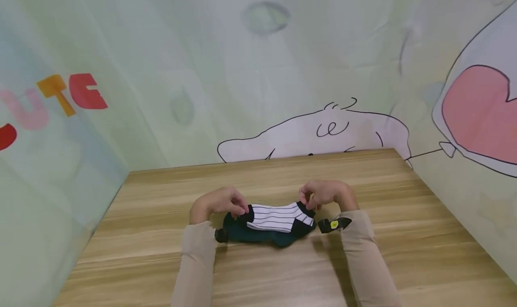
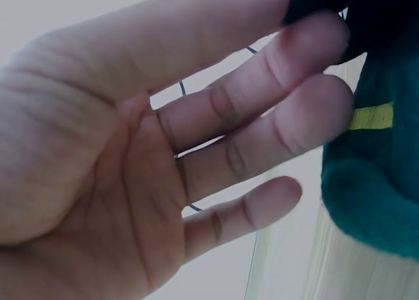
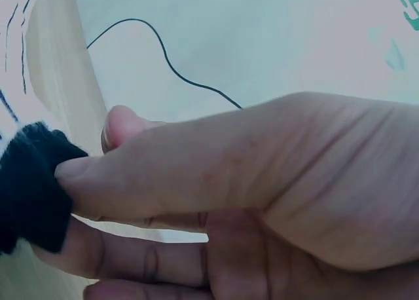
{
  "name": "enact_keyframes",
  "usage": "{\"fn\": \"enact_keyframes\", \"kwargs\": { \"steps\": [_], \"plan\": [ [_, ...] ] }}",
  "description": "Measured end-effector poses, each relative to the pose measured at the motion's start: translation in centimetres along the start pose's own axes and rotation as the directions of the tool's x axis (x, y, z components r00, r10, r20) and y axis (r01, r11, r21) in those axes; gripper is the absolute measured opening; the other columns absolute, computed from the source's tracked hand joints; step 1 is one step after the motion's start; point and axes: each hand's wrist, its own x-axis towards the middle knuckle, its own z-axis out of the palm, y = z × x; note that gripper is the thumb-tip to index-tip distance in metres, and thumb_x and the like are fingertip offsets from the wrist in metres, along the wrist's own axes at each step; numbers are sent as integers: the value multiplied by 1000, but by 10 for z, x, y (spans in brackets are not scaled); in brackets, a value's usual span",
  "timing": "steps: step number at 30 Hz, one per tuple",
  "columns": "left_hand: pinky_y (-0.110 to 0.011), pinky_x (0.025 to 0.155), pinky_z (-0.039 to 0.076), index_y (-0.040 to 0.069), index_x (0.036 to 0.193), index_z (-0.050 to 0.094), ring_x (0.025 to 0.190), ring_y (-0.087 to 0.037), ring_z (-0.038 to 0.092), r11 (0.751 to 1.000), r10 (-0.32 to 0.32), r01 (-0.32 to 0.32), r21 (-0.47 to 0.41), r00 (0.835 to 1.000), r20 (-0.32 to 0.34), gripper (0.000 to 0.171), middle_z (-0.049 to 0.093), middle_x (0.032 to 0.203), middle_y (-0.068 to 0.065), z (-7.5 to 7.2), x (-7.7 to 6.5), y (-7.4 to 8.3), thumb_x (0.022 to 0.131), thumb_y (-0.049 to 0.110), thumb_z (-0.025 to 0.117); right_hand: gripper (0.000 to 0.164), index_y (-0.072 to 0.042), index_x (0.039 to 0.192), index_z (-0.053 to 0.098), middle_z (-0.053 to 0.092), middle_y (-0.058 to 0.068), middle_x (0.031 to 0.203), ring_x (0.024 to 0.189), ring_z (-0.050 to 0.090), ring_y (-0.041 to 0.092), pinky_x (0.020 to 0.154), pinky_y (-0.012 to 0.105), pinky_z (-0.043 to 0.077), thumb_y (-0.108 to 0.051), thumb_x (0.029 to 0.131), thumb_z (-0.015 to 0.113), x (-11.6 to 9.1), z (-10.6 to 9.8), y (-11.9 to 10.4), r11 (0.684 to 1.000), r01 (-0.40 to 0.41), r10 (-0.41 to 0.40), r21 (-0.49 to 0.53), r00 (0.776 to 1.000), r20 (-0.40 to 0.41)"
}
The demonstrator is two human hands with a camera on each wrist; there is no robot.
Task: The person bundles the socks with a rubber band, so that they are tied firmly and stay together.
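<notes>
A white sock [image 1: 270,217] with thin dark stripes and black ends is stretched sideways between both hands. It lies over a dark green sock [image 1: 258,236], whose lower edge shows on the table. My left hand [image 1: 224,200] pinches the striped sock's black left end; in the left wrist view its other fingers extend loosely beside the green sock [image 2: 366,202], which bears a yellow mark. My right hand [image 1: 325,194] grips the black right end between thumb and fingers. That black fabric [image 3: 36,188] shows close up in the right wrist view.
The socks lie on a wood-grain table [image 1: 169,199]. A printed curtain [image 1: 181,64] with cartoon drawings rises behind its far edge and along both sides. Black wrist straps [image 1: 334,225] hang by the sleeves.
</notes>
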Motion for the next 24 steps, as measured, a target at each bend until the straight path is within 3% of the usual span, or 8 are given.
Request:
{"fn": "enact_keyframes", "kwargs": {
  "steps": [6, 12, 24],
  "plan": [
    [-38, 74, 55, 0, 98, 75, 69, -18, 61, 1000, -8, 8, 19, 1000, 3, 9, 70, 80, -6, 1, 0, -2, 92, 3, 68, 13, -2, 88, 58, 57, 6, 90, 77, 53, 19, 66, 30, 48, 10, 87, 63, 2, 1, 2, 1000, 12, -12, 7, 1000, 9],
    [-29, 69, 51, -1, 93, 70, 66, -17, 60, 999, 0, -1, 47, 1000, 8, 4, 67, 74, -6, 2, 3, -3, 89, 0, 71, 12, -2, 89, 59, 58, 5, 89, 76, 53, 18, 66, 30, 48, 9, 86, 63, 1, 0, 4, 1000, 27, -28, 4, 1000, 7],
    [-28, 69, 47, 1, 92, 66, 66, -18, 58, 997, -61, 60, 40, 998, 17, 6, 64, 73, -7, 3, 3, -1, 89, 1, 71, 9, -2, 93, 59, 61, 8, 90, 78, 59, 21, 71, 35, 48, 4, 90, 65, -9, -7, 8, 998, 58, -58, 24, 998, -6]
  ]
}}
